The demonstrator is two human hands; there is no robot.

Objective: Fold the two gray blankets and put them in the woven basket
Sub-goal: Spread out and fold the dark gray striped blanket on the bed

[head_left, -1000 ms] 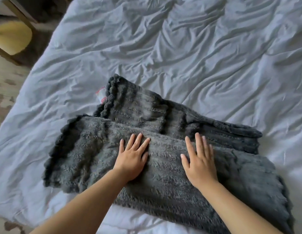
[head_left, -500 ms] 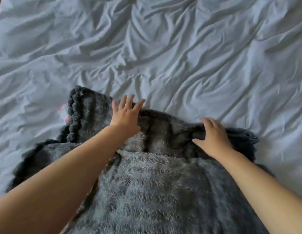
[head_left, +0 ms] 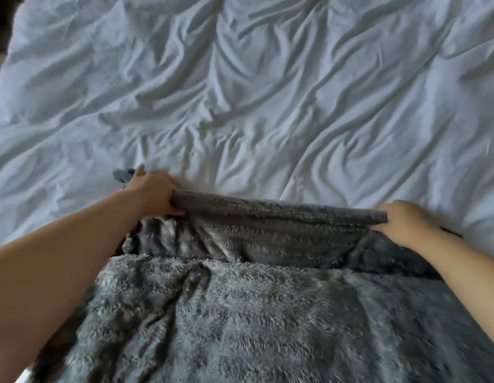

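1. Two hands hold one gray blanket (head_left: 254, 313) on the bed, whose wrinkled white sheet (head_left: 267, 92) fills the far half of the view. The blanket lies along the bed's near edge and spreads from the near left corner to the near right.
2. At the far left corner, a dark strip of floor (head_left: 0, 26) shows beside the bed's left edge.
3. The left forearm (head_left: 60, 258) reaches in from the near left, over the blanket's fluffy upper layer.
4. The left hand (head_left: 150, 193) grips the left end of the blanket's far edge, its fingers curled round the cloth.
5. Just beyond that hand, a small dark corner (head_left: 123, 174) of cloth pokes out onto the sheet. A speck of pink sits beside the wrist, too small to make out.
6. Between the hands the far edge (head_left: 279, 214) is raised off the sheet and drawn into a nearly straight band. The ribbed cloth below it sags in folds toward the fluffy layer nearer the person.
7. The right hand (head_left: 403, 228) holds the right end of that edge, fingers curled round it. Its forearm comes in from the right edge of the view.
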